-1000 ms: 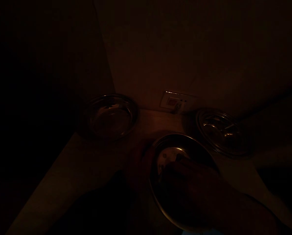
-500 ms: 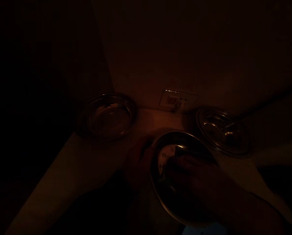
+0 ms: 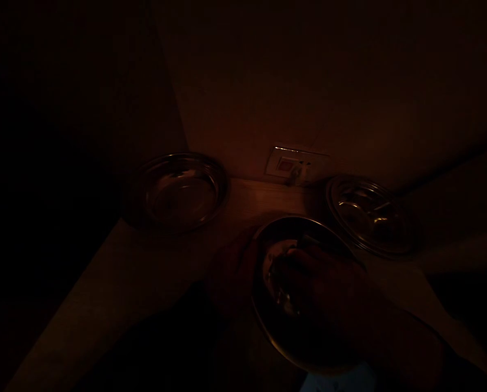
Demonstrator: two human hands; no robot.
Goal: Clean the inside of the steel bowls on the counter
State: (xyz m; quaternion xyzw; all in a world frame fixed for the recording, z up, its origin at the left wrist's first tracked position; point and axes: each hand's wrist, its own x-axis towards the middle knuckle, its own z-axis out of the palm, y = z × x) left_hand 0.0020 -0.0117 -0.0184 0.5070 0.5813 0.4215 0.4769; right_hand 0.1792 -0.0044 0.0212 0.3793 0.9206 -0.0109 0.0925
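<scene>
The scene is very dark. A shiny metal plate (image 3: pixel 263 316) with a raised rim is tilted in front of me. My left hand (image 3: pixel 233 267) grips its left edge, with most of the fingers lost in shadow. Over the inside of the plate lies my right hand (image 3: pixel 314 277), its fingers curled against the surface. Something dark seems to sit under those fingers, too dim to name. Bright reflections show on the plate's inner left side.
A round metal dish (image 3: pixel 184 198) stands at the back left of the light wooden table (image 3: pixel 84 305). At the back right, a compartment plate (image 3: pixel 371 218) leans near the wall. A socket panel (image 3: pixel 296 164) with a plug is behind. Something pale blue (image 3: pixel 339 379) shows below the plate.
My right hand has shifted slightly across the plate's inside, its fingers a little more to the left. My left hand stays at the plate's edge.
</scene>
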